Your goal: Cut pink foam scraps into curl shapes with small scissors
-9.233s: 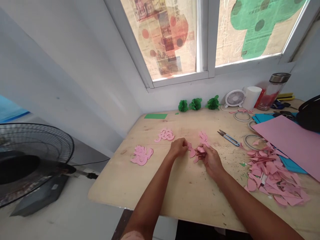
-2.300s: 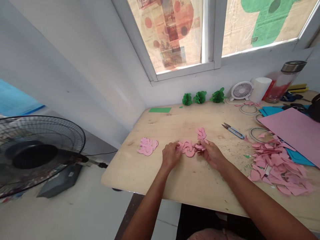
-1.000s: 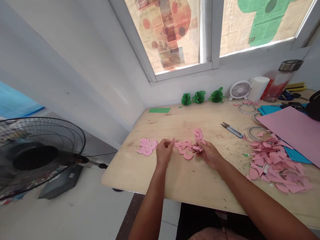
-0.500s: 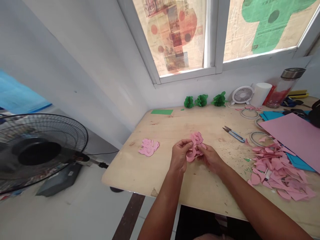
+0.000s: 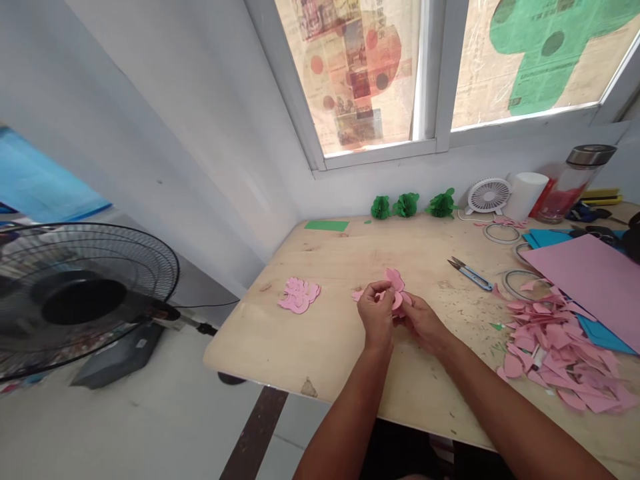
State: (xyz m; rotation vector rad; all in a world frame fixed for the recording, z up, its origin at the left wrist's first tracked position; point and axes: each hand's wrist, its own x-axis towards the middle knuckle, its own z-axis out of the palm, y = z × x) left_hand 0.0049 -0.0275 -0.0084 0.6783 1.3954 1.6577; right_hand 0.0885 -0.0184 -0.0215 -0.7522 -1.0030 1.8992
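Observation:
Between my hands, just over the wooden table (image 5: pixel 340 360), is a pink paper cutout (image 5: pixel 395 280) with rounded lobes. My left hand (image 5: pixel 376 313) pinches its left side, and a pink paper piece (image 5: pixel 357 295) shows left of these fingers; whether the two are joined I cannot tell. My right hand (image 5: pixel 424 321) grips the cutout's lower right edge, its thumb on top. Fingers cover part of the paper. Off to the left lies a small stack of pink paper cutouts (image 5: pixel 299 296). Thread snips (image 5: pixel 470 273) with blue handles rest right of my hands.
Pink paper scraps (image 5: pixel 560 353) heap at the right, beside pink sheets (image 5: pixel 590 280) over blue ones. Green paper figures (image 5: pixel 406 205), a small white fan (image 5: pixel 489 196) and a glass bottle (image 5: pixel 575 183) line the wall. A large black fan (image 5: pixel 83 297) stands left of the table.
My left hand has shifted right, closer to my right hand. The pink cutout has turned between my fingers, and a pink piece now shows left of my left hand.

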